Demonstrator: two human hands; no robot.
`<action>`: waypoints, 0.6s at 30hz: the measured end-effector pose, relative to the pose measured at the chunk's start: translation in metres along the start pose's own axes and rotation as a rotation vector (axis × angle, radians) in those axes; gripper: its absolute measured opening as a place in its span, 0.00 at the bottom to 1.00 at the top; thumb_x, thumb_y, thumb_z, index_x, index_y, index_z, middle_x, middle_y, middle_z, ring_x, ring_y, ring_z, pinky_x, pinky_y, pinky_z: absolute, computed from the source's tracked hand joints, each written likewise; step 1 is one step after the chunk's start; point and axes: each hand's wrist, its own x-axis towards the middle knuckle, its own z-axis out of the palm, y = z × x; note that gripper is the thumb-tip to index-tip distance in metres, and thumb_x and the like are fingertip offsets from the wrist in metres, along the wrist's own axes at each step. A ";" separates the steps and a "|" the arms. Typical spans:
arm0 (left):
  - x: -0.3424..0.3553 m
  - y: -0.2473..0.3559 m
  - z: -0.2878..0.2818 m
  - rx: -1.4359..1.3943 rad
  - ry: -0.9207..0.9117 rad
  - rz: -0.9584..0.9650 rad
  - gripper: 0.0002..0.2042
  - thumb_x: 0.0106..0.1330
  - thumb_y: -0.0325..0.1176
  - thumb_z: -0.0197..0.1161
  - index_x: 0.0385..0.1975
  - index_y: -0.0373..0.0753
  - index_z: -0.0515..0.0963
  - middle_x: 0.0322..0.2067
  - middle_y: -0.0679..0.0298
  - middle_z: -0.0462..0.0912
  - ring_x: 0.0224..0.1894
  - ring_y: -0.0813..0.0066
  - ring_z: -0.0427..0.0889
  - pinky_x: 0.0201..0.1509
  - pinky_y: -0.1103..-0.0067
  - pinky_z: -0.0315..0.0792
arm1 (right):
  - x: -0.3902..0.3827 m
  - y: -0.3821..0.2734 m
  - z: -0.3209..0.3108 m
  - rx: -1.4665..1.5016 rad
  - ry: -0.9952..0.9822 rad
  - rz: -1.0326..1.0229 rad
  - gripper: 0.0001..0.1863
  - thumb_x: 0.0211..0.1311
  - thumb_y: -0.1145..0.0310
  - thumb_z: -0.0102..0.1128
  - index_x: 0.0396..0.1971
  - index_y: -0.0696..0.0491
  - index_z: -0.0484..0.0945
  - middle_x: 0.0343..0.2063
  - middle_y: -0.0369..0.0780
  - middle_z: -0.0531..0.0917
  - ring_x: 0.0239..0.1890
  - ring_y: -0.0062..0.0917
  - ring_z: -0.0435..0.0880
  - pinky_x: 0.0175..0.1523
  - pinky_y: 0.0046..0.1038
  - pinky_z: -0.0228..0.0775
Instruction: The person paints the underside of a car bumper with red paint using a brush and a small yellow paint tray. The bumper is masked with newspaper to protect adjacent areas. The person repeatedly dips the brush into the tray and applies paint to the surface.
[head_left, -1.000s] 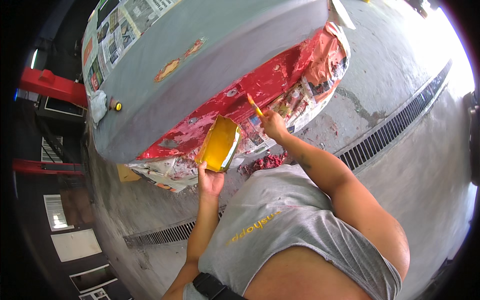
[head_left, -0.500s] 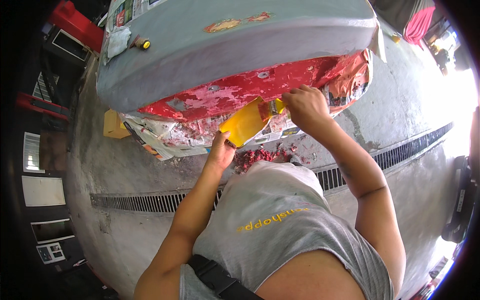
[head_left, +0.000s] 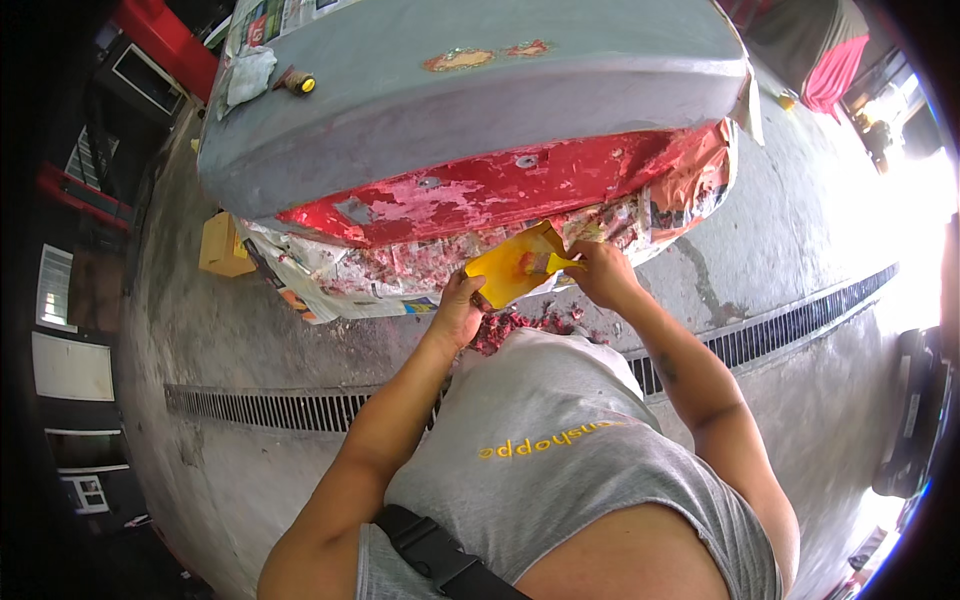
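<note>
Two bare hands are held in front of the grey shirt [head_left: 540, 440], each closed on one thing. One yellow trough-shaped container [head_left: 500, 276] is gripped by the left hand [head_left: 460, 314] at its lower-left end; the thumb is pressed along the rim, while the other fingers are mostly hidden beneath, so their spread cannot be told. One flat paintbrush [head_left: 564, 264] is pinched by its yellow handle in the right hand [head_left: 604, 274], with thumb and fingers drawn together; how the rearmost fingers are curled cannot be told. The container is held just in front of the newspaper-covered lower edge of the vehicle, its open side turned up and its long axis slanted from lower left to upper right. The brush is laid nearly level across its right part, bristles pointed left into the hollow, handle pointed right; a reddish smear [head_left: 526, 262] is seen by the bristle tip. Above, one grey body panel [head_left: 400, 130] is marked by two bare, rough-edged patches [head_left: 459, 60] and is bordered below by one scraped red band [head_left: 470, 195]. Masking newspaper [head_left: 385, 285] is draped under that band. Red scrapings [head_left: 496, 332] are scattered on the floor, and one yellow box [head_left: 226, 248] is set at the left.
</note>
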 end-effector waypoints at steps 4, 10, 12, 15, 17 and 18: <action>-0.003 0.006 0.014 -0.057 -0.034 0.010 0.28 0.67 0.35 0.66 0.67 0.42 0.71 0.61 0.65 0.80 0.64 0.68 0.78 0.69 0.66 0.72 | -0.012 0.030 0.022 0.332 0.064 0.029 0.14 0.65 0.63 0.72 0.46 0.53 0.86 0.33 0.44 0.89 0.32 0.32 0.87 0.37 0.36 0.76; -0.001 0.005 0.040 -0.106 0.017 0.063 0.26 0.68 0.36 0.64 0.67 0.40 0.71 0.60 0.63 0.80 0.62 0.68 0.79 0.67 0.65 0.74 | -0.008 0.041 0.025 1.023 -0.055 0.231 0.12 0.70 0.68 0.69 0.47 0.58 0.83 0.25 0.32 0.82 0.21 0.12 0.71 0.25 0.20 0.60; 0.005 0.004 0.038 -0.123 0.021 0.070 0.28 0.69 0.37 0.64 0.69 0.40 0.70 0.63 0.62 0.79 0.66 0.66 0.77 0.73 0.62 0.70 | 0.001 0.044 0.017 1.161 -0.018 0.223 0.12 0.70 0.69 0.68 0.48 0.59 0.83 0.26 0.31 0.82 0.21 0.11 0.71 0.25 0.20 0.60; 0.013 0.001 0.032 -0.125 0.054 0.072 0.29 0.70 0.38 0.64 0.70 0.39 0.69 0.64 0.61 0.78 0.66 0.65 0.77 0.74 0.61 0.69 | 0.030 0.047 0.006 1.181 0.053 0.246 0.11 0.72 0.70 0.66 0.50 0.58 0.82 0.28 0.32 0.82 0.21 0.12 0.72 0.24 0.19 0.61; 0.016 0.002 0.029 -0.112 0.088 0.065 0.29 0.70 0.39 0.64 0.70 0.39 0.69 0.65 0.61 0.78 0.67 0.65 0.76 0.74 0.61 0.69 | 0.058 0.049 0.004 1.138 0.088 0.266 0.11 0.73 0.70 0.65 0.50 0.57 0.81 0.28 0.33 0.82 0.21 0.13 0.73 0.24 0.19 0.62; 0.015 0.004 0.029 -0.122 0.069 0.071 0.29 0.70 0.38 0.64 0.70 0.39 0.69 0.65 0.61 0.77 0.68 0.64 0.76 0.74 0.62 0.68 | 0.074 0.049 0.005 1.119 0.100 0.279 0.12 0.72 0.70 0.65 0.51 0.57 0.81 0.29 0.33 0.82 0.21 0.13 0.73 0.24 0.20 0.62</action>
